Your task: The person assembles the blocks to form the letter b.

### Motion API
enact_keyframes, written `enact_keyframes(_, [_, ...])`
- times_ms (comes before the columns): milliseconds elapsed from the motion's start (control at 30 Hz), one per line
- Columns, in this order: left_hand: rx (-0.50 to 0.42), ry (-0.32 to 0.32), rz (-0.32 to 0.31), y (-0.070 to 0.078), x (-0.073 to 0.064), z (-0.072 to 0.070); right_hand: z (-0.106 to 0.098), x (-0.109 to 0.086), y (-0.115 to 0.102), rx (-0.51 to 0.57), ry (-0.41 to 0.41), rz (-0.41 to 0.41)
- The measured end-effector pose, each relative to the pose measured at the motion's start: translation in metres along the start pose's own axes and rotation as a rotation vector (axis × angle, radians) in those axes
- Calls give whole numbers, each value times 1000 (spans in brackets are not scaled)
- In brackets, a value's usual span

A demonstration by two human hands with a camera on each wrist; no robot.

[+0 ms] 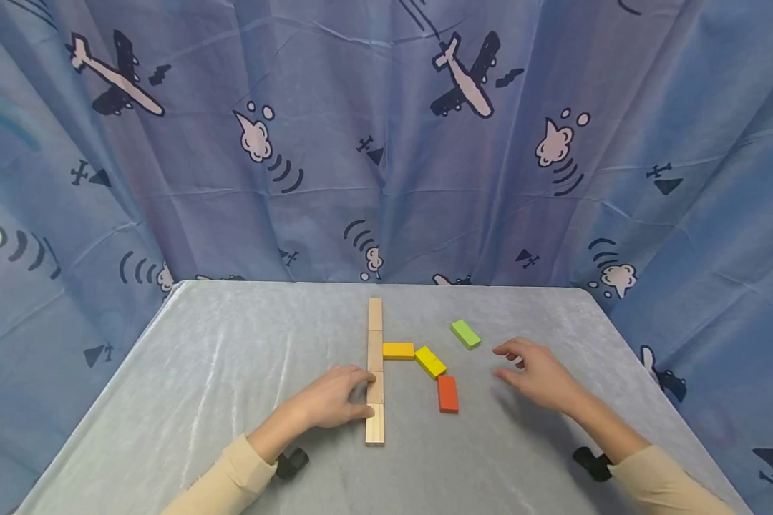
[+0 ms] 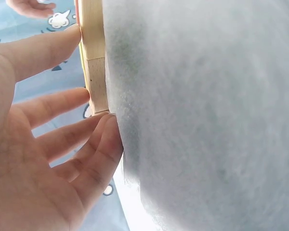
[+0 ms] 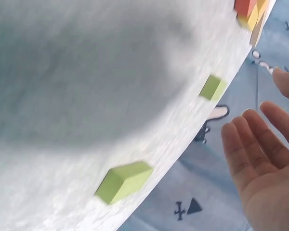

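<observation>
Several plain wooden blocks (image 1: 376,350) lie end to end in a straight line on the table. My left hand (image 1: 339,397) rests at their left side, thumb and fingertips touching the nearer blocks. The left wrist view shows those fingertips against a wooden block (image 2: 97,82). Branching right from the line are a flat yellow block (image 1: 399,351), a slanted yellow block (image 1: 430,363) and a red-orange block (image 1: 447,395). My right hand (image 1: 541,373) hovers right of them with fingers apart, holding nothing. Nearest it lies a green block (image 1: 466,334); another green block (image 3: 125,180) shows in the right wrist view.
A pale grey cloth covers the table (image 1: 264,329). Behind and beside it hangs a blue curtain (image 1: 335,143) with airplane prints. Dark wrist cameras sit below both of the person's beige sleeves (image 1: 232,476).
</observation>
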State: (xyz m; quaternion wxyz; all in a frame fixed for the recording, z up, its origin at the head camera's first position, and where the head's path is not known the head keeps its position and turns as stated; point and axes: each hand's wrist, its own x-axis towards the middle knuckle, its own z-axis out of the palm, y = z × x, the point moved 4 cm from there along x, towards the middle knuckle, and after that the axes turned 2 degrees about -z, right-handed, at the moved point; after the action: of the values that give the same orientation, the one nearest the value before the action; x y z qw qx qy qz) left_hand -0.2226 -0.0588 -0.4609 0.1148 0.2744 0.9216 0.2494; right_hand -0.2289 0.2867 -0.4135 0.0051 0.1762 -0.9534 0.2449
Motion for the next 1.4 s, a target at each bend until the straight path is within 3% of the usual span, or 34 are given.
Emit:
enact_keyframes(400, [25,-3,8,1,2,1,-20,-5,33,-6,76,-16])
enact_keyframes(733, [46,3,13,2,1,0,-24,-6,58,-20,94,-19])
enact_keyframes(1400, [48,8,19,2,1,0,-15,-10,104,-9,-38,156])
